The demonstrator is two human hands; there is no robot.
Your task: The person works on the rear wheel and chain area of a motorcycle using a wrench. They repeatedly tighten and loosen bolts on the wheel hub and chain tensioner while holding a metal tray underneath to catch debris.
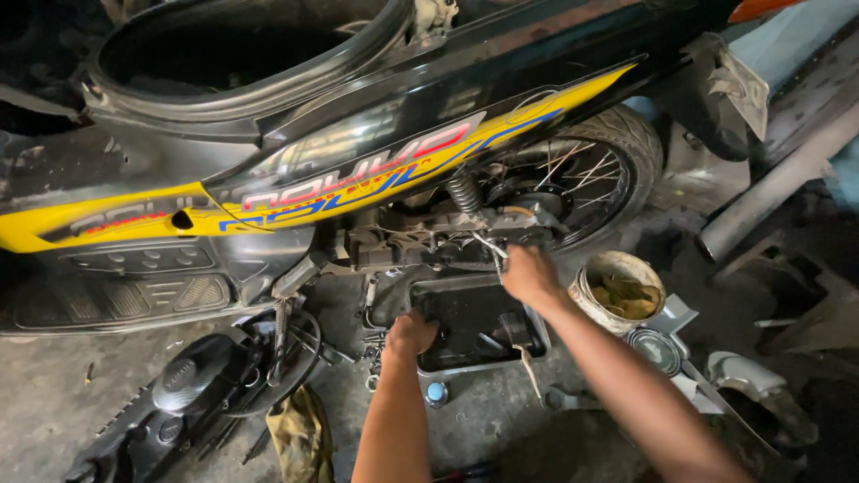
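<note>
Two hands at work under a yellow-and-black motorcycle (358,170) standing on a grimy floor (54,394).

Right hand (530,275): raised, fingers curled shut around a slim metal tool (490,249). The tool's long axis runs up and to the left from the hand, its tip among the engine parts (420,241) just ahead of the rear wheel (582,179). This hand is the nearer one to the engine.

Left hand (410,334): lower, loosely closed, resting on the near-left rim of a dark rectangular oil tray (429,362). Whether it grips anything cannot be told.

Oil tray: on the floor directly below the engine parts, between the two forearms, long axis left to right. A brush (519,335) leans in it, handle trailing out over the near edge.

Nearby: round tin of rags (619,291) just right of the tray; removed black engine cover (192,376) to the left; olive cloth (300,434) beside the left forearm; small loose nuts and bolts (374,349) by the tray's left end.
</note>
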